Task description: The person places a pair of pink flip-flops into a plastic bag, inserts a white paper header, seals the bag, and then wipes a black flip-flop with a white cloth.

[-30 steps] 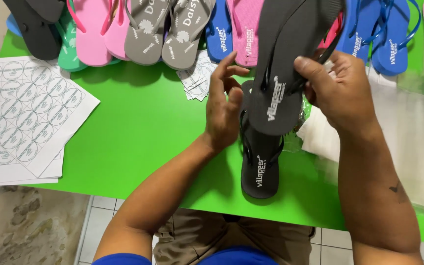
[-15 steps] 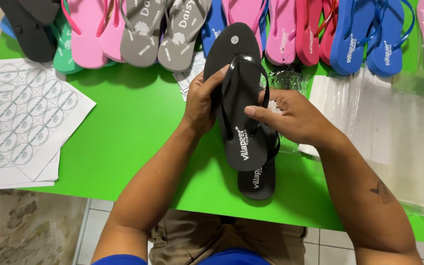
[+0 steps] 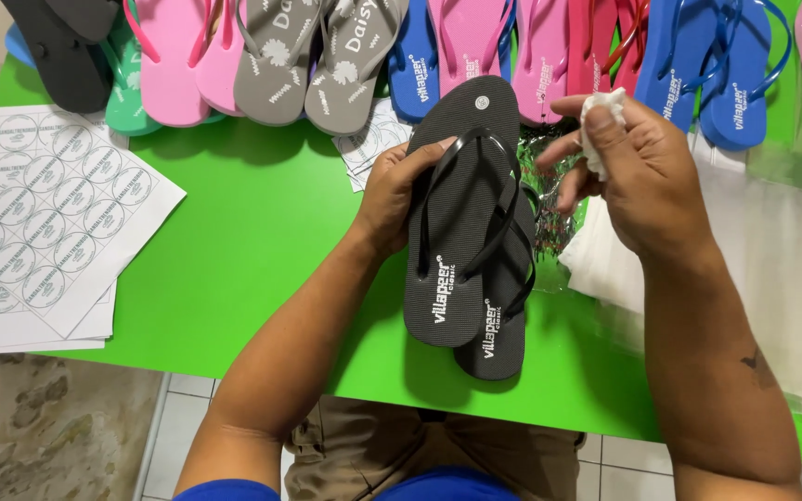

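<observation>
My left hand [image 3: 399, 190] grips the left edge of a black flip-flop [image 3: 461, 223], held sole-up-side facing me, strap visible, over the green table [image 3: 252, 241]. A second black flip-flop [image 3: 503, 320] lies under it on the table, mostly covered. My right hand [image 3: 638, 176] hovers just right of the sandal's toe end, fingers pinched on a small white cloth [image 3: 601, 116]. The two hands are apart.
A row of flip-flops runs along the far edge: pink [image 3: 174, 65], grey [image 3: 313, 56], blue [image 3: 712, 65], black [image 3: 62, 46]. Sheets of round stickers [image 3: 34, 218] lie at the left. Clear plastic bags [image 3: 772, 250] and white paper [image 3: 605, 264] cover the right side.
The upper black flip-flop has been turned strap-side up and lowered. My right hand let go of it and now holds a white cloth beside it.
</observation>
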